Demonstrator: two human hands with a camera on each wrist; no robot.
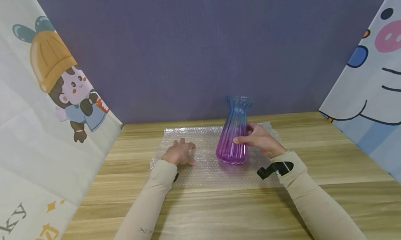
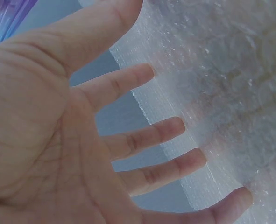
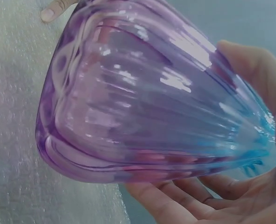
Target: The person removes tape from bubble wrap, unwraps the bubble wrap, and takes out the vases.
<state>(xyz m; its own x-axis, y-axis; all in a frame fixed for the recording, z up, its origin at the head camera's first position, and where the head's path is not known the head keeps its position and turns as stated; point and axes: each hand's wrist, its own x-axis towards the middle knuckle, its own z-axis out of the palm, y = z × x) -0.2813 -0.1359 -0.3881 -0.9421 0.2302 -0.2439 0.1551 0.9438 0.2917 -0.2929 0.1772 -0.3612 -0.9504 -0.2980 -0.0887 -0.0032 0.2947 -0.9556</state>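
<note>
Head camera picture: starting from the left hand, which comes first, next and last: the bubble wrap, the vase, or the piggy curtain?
From the left hand:
1. Bubble wrap sheet: right under the hand, which rests on it.
2. Purple-and-blue glass vase: to the hand's right, standing on the wrap, held by the right hand.
3. Pig cartoon curtain: far off at the right edge.

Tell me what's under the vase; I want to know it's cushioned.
The vase stands on a sheet of bubble wrap spread over the wooden table. The wrap directly beneath its base is covered, so its state there can't be seen.
</note>
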